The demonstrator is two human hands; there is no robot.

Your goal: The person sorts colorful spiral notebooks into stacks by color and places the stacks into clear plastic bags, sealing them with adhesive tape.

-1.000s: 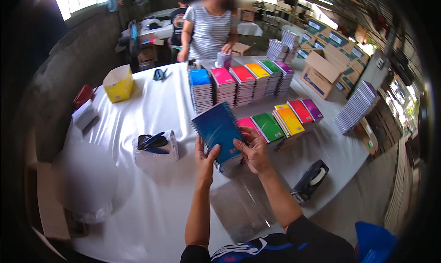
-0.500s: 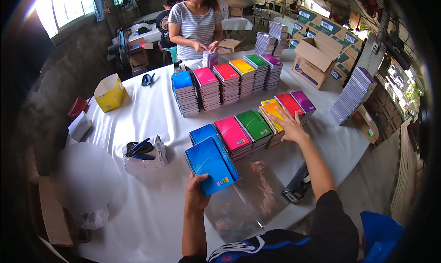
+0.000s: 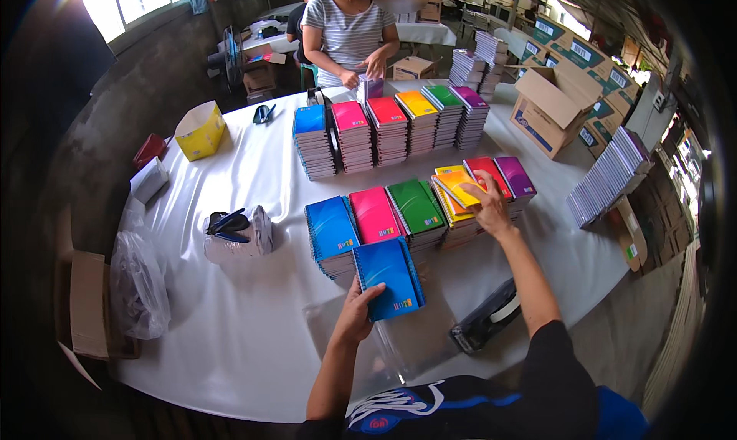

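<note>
My left hand (image 3: 356, 311) is closed round the lower left edge of blue spiral notebooks (image 3: 388, 271), more than one by the doubled edge. They are held up in front of the near row of stacks. Over at the yellow stack, my right hand (image 3: 492, 206) grips the top yellow notebook (image 3: 453, 180), which lies askew on the others. Beside it stand a green stack (image 3: 415, 206), a pink stack (image 3: 375, 214), a blue stack (image 3: 332, 226), a red stack (image 3: 487, 175) and a purple stack (image 3: 515, 177). My right fingertips are partly hidden.
A second row of stacks, with a red one (image 3: 386, 111), stands farther back before a person in a striped shirt (image 3: 349, 37). Near me lie clear plastic (image 3: 430, 336) and a black tape dispenser (image 3: 484, 317). An open carton (image 3: 541, 117) and tilted notebooks (image 3: 610, 177) stand at right.
My left hand has carried the blue notebooks to the right, off the blue stack. My right fingers have gone from spread over the yellow notebook to gripping it, and it has shifted slightly.
</note>
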